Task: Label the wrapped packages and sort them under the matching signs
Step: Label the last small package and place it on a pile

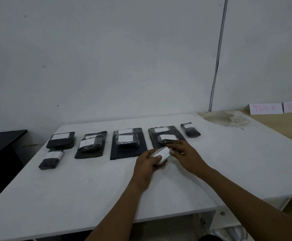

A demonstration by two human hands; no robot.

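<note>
Above the white tabletop (pixel 159 197), the left hand (pixel 148 164) grips a small package (pixel 161 156) with a white label, its fingers curled around the near side. Touching the package's right end, the right hand (pixel 183 152) has loosely bent fingers; whether it pinches the package or only touches it is unclear. Just beyond the right hand lies a labelled black package (pixel 166 139) on a flat dark one (pixel 164 132). Left of the hands, another flat dark package (pixel 127 150) carries a labelled bundle (pixel 127 140). Farther left lie a stacked pair (pixel 89 143), a black block (pixel 60 140) and a small wrapped roll (pixel 50 159). Right of the hands, farther back, sits a small dark bundle (pixel 191 130). Well off to the right, two paper signs (pixel 265 108) stand against the wall on a wooden surface.
</note>
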